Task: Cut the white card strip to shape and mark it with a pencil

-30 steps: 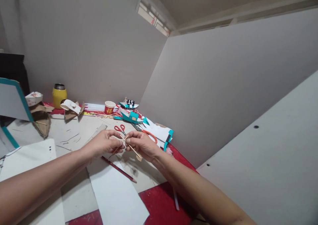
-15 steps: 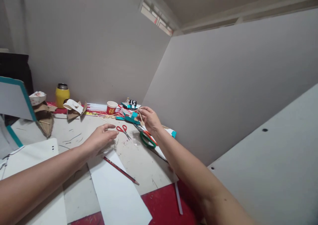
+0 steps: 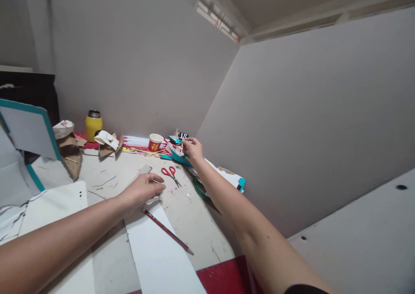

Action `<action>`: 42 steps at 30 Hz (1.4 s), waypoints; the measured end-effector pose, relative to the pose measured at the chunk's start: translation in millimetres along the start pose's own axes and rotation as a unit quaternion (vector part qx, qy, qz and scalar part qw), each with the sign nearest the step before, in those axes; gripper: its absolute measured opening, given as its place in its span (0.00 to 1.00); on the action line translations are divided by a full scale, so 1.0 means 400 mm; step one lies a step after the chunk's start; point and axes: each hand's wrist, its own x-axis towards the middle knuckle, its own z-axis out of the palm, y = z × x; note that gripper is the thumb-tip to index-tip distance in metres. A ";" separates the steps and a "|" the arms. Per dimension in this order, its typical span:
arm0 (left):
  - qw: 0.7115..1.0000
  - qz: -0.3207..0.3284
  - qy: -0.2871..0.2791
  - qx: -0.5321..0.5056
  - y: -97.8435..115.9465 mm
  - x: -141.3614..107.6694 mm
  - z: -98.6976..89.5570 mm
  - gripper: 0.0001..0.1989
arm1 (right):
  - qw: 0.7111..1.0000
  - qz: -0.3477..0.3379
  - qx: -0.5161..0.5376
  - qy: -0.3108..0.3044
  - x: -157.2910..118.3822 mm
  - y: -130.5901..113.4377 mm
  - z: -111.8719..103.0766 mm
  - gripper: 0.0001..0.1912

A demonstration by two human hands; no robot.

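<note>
My right hand [image 3: 194, 150] is reached out toward the back of the table, its fingertips pinched on a thin wooden stick [image 3: 182, 148]. The stick stands about upright at a teal-and-white folded boat [image 3: 179, 156]; whether it touches the boat I cannot tell. Nearer to me, my left hand [image 3: 145, 190] hovers with loosely spread fingers and nothing visible in them. Below it lie a white sheet [image 3: 158, 250] and a red-and-black pencil [image 3: 168, 232]. A ruler [image 3: 143, 170] shows just behind that hand. Small red-handled scissors [image 3: 171, 176] lie between the hands.
Green-handled scissors [image 3: 200, 189] are partly under my right forearm. Along the back stand a red paper cup [image 3: 155, 143], loose wooden sticks [image 3: 147, 153], a yellow bottle [image 3: 94, 129] and cardboard boats [image 3: 71, 161]. A teal-edged board [image 3: 30, 127] rises at left. Grey walls close in the back and right.
My right hand has brought the stick from a slant to nearly upright, close over the teal boat. My left hand stays about where it was. The view has shifted slightly left.
</note>
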 end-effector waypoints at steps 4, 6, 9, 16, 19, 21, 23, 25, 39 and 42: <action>1.000 0.000 -0.010 0.010 -0.011 0.010 -0.002 0.13 | 0.999 -0.012 -0.032 -0.007 0.027 0.028 0.001 0.16; 1.000 -0.001 -0.013 0.013 -0.015 0.013 -0.003 0.13 | 0.998 -0.021 -0.051 -0.011 0.037 0.037 -0.001 0.16; 1.000 -0.001 -0.021 0.017 -0.017 0.014 -0.003 0.13 | 0.996 -0.035 -0.082 -0.020 0.045 0.046 -0.006 0.16; 0.999 0.007 -0.033 0.034 -0.017 0.010 -0.002 0.11 | 0.982 -0.092 -0.163 -0.036 0.061 0.067 -0.017 0.15; 0.999 0.010 -0.035 0.040 -0.020 0.012 0.000 0.10 | 0.973 -0.123 -0.194 -0.032 0.066 0.078 -0.024 0.15; 0.998 0.014 -0.035 0.042 -0.023 0.014 0.001 0.09 | 0.967 -0.138 -0.214 -0.028 0.067 0.085 -0.029 0.15; 0.998 0.017 -0.035 0.045 -0.025 0.015 0.001 0.08 | 0.960 -0.148 -0.236 -0.024 0.066 0.089 -0.033 0.15; 0.998 0.020 -0.035 0.048 -0.027 0.016 0.000 0.07 | 0.954 -0.153 -0.258 -0.023 0.064 0.090 -0.038 0.15; 0.998 0.018 -0.033 0.046 -0.020 0.009 -0.002 0.06 | 0.928 -0.193 -0.317 -0.037 0.029 0.070 -0.077 0.14; 0.999 0.015 -0.025 0.043 -0.020 0.011 -0.002 0.04 | 0.930 -0.242 -0.277 -0.010 0.003 0.038 -0.084 0.13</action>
